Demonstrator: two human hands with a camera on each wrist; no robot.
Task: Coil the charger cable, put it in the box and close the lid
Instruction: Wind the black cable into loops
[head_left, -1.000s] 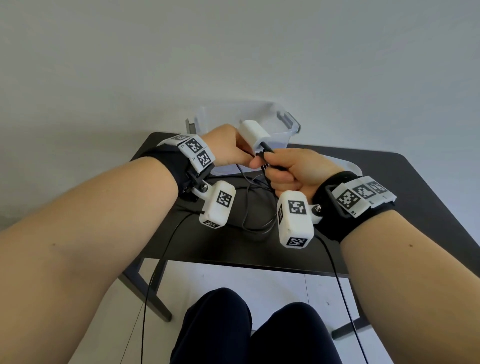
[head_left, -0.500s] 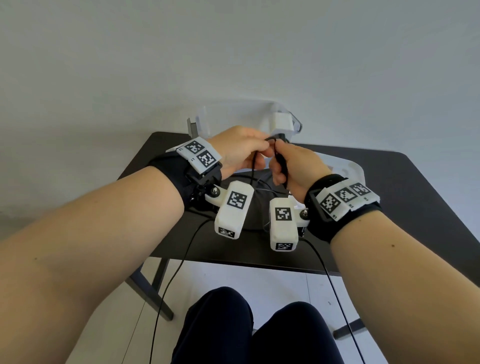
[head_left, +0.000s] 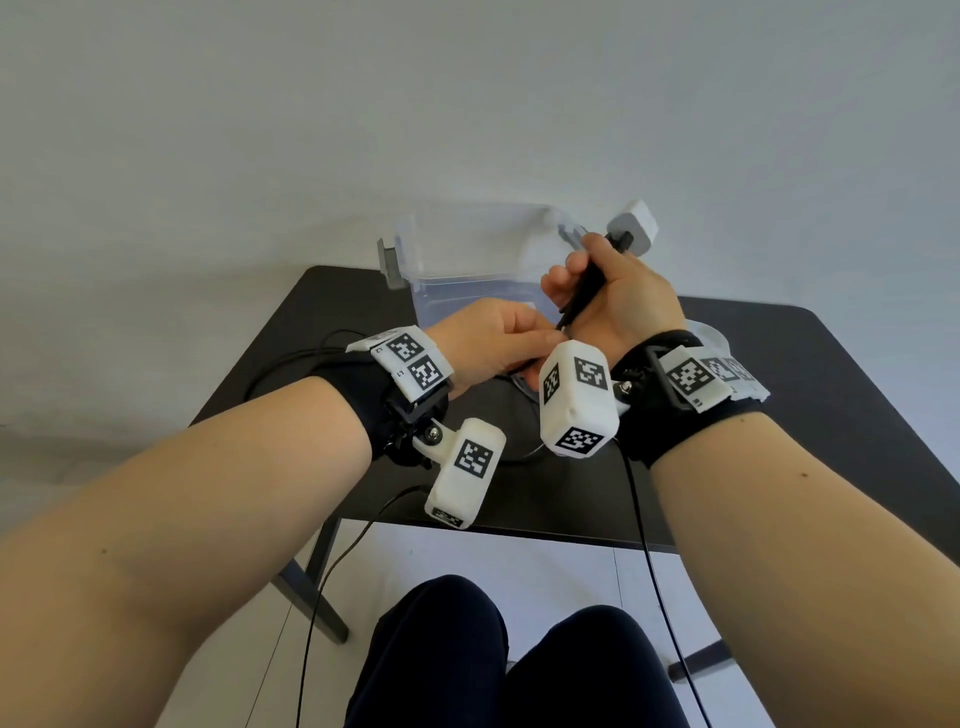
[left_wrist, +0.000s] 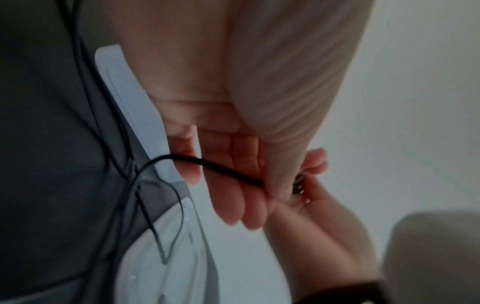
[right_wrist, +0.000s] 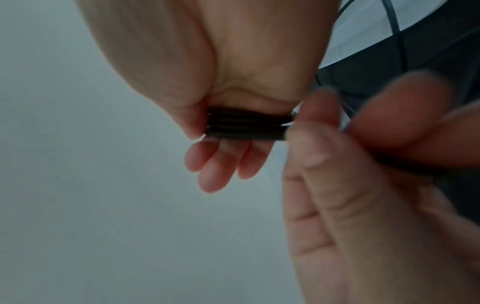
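Right hand (head_left: 610, 291) grips the black cable (right_wrist: 246, 123) loops with white charger (head_left: 634, 226) atop, left hand (head_left: 493, 338) pinches the loose strand, above the worktop (head_left: 779, 415).

A dark table (head_left: 779, 415) with rounded corners stands against a plain pale wall (head_left: 467, 104), its dark metal legs (head_left: 317, 603) resting on a light floor (head_left: 561, 561) marked by thin seams. Below the near edge of the table show two knees in dark trousers (head_left: 457, 654). Black wristbands (head_left: 670, 415) carry white blocks (head_left: 576, 400) printed with black-and-white square markers, and thin black leads (head_left: 649, 571) hang from the blocks down past the table's edge toward the floor
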